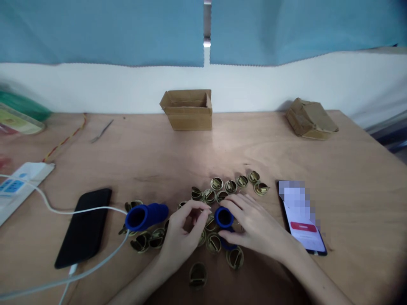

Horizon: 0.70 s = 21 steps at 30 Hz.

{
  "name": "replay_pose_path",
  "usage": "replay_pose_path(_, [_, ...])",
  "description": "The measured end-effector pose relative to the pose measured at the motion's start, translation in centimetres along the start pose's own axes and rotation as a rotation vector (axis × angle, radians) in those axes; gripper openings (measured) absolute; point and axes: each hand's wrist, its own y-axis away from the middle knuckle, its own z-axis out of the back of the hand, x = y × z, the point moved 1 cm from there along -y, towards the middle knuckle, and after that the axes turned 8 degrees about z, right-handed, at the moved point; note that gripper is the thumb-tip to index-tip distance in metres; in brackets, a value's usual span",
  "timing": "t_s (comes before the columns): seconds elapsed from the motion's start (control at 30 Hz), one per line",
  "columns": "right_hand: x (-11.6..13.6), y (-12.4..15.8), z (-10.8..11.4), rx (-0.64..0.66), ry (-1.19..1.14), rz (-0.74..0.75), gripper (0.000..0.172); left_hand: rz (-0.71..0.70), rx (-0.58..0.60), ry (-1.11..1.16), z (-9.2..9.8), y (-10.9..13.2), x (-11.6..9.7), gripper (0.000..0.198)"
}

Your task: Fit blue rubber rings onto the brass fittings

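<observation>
Looks like sm. wkshp: wood tbl (152, 148) w/ many metal pcs (216, 183).

On the table (152, 156), metal pieces (216, 183) between left phone (85, 231) and right phone (305, 240), a box (191, 120) behind.

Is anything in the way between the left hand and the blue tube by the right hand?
Nothing visible blocks the gap from the left hand to the blue tube by the right hand. Round brass-coloured pieces lie lower, on the table.

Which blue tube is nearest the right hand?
The blue tube between thumb and fingers of the right hand; the other blue tube is left of the left hand.
</observation>
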Motion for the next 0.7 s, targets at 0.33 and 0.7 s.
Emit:
replay_pose_path(0.33, [0.1,-0.3,-1.1,0.002,0.077,-0.040,0.034,-0.004,0.021,0.004,-0.1,0.3,0.4,0.010])
replay_pose_path(0.7, [0.7,-0.5,-2.2,-0.028,0.112,-0.067,0.023,-0.009,0.025,0.006,-0.1,0.5,0.5,0.009])
